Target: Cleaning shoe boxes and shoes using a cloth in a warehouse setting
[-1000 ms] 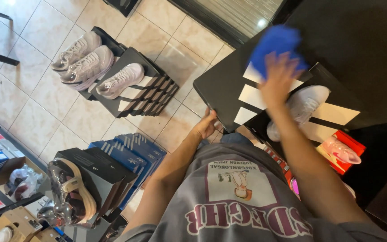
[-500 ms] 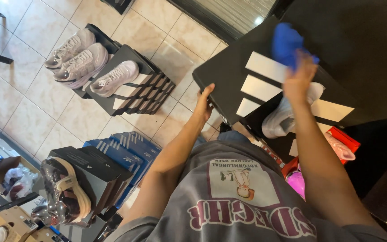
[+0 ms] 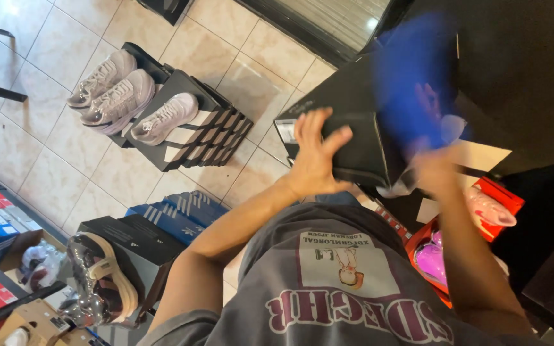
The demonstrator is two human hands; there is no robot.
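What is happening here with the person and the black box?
A person looks down at their own hands in what seems to be a shoe shop. The left hand presses flat against the side of a black shoebox, fingers spread. The right hand is blurred and holds a blue cloth against the top of the box. On the tiled floor, pale sneakers sit on black display boxes, and blue shoeboxes lie nearby.

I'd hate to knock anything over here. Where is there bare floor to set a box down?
Bare tile floor lies left of the black stand of pale sneakers, and between that stand and the blue boxes. The red boxes by the right hand are crowded.
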